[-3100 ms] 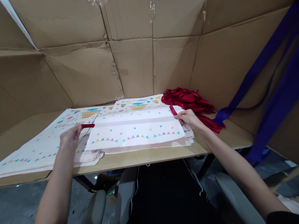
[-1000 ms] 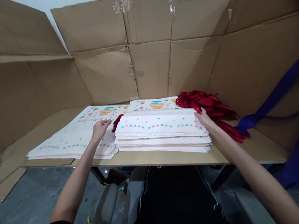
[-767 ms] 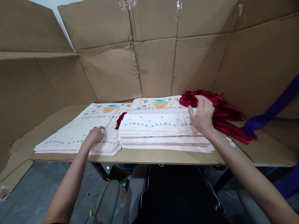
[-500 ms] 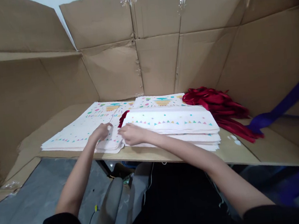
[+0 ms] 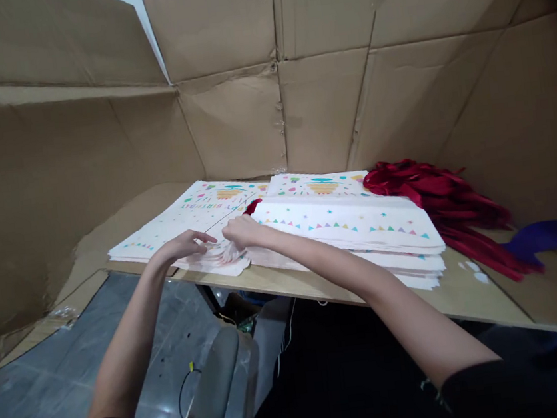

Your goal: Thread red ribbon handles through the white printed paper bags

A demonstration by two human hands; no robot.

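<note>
White sheets printed with a cake, "BIRTHDAY" lettering and coloured bunting [image 5: 174, 219] lie in a flat stack on the left of the table. My right hand [image 5: 241, 232] is closed on the near right part of this stack, where the white material bunches up under the fingers. Just left of it, my left hand [image 5: 186, 245] hovers at the stack with its fingers stretched out and apart. Beyond my right hand, a bit of dark red ribbon [image 5: 253, 206] pokes out beside a folded pile of similar printed sheets [image 5: 340, 219]. My right forearm crosses in front of that pile.
A heap of dark red ribbon [image 5: 422, 189] lies on the right of the table, with a purple ribbon [image 5: 553, 231] beyond it. Cardboard walls [image 5: 233, 123] enclose the back and sides. Below the wooden table edge [image 5: 276, 279] stands a grey chair part [image 5: 212, 384].
My right hand has closed on the sheets and bunched them up. My left hand's fingers have straightened, palm lower over the stack. The view has shifted left, so things appear farther right.
</note>
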